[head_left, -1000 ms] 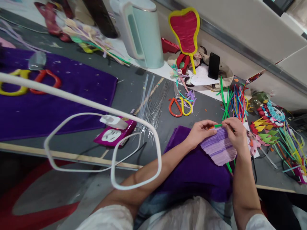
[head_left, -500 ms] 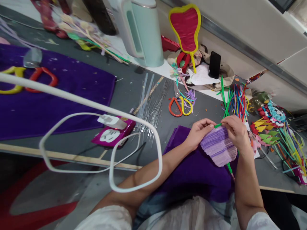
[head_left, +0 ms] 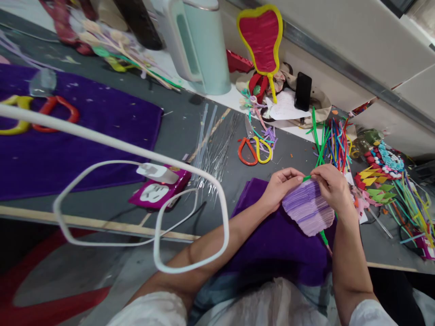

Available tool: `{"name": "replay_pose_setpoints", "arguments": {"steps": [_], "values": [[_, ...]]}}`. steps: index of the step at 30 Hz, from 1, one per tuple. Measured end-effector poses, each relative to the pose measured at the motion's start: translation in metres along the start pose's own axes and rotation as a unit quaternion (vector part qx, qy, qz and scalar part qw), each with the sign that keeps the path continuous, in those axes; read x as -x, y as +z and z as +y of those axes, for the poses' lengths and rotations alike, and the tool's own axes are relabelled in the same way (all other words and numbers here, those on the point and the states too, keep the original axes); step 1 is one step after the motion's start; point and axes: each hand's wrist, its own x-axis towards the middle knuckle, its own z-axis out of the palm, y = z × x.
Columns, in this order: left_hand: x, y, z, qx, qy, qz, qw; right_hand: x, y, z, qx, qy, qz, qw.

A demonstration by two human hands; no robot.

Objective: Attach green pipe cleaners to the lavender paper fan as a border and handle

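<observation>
In the head view, the left hand [head_left: 281, 186] pinched a green strip [head_left: 306, 178] in its grip and the right hand [head_left: 333, 185] grasped its other end; the lilac pleated piece [head_left: 307, 208] lay between them, above a purple cloth [head_left: 268, 244] at the bench [head_left: 288, 146].

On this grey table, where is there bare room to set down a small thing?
One bare patch of grey tabletop lies between the spread dark-purple cloth and the thin translucent strips; another lies right of the right forearm, along the pale table edge. It is crowded beyond the right hand, where multicoloured fuzzy stems bunch together.
</observation>
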Motion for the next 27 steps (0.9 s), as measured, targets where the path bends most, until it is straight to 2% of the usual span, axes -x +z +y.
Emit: {"name": "replay_pose_setpoints", "arguments": {"steps": [4,8,12,19,22,27], "values": [[-0.001,0.0,-0.001,-0.029,0.007,0.019,0.999,0.0,0.001,-0.003,-0.018,0.021,-0.014,1.0],[-0.001,-0.001,0.0,-0.039,-0.003,0.045,0.998,0.004,0.0,0.003,-0.072,0.106,0.004,0.992],[-0.001,0.0,0.001,-0.052,0.0,0.049,0.997,0.01,-0.002,0.011,-0.141,0.19,0.023,0.971],[-0.001,-0.001,0.001,-0.07,0.015,0.061,0.996,0.015,0.0,0.016,-0.279,0.257,0.041,0.924],[0.0,-0.001,0.002,-0.079,0.013,0.063,0.995,0.019,0.0,0.018,-0.268,0.265,0.059,0.924],[0.001,-0.001,0.003,-0.092,0.016,0.066,0.993,0.025,-0.005,0.016,-0.205,0.203,0.067,0.955]]}}
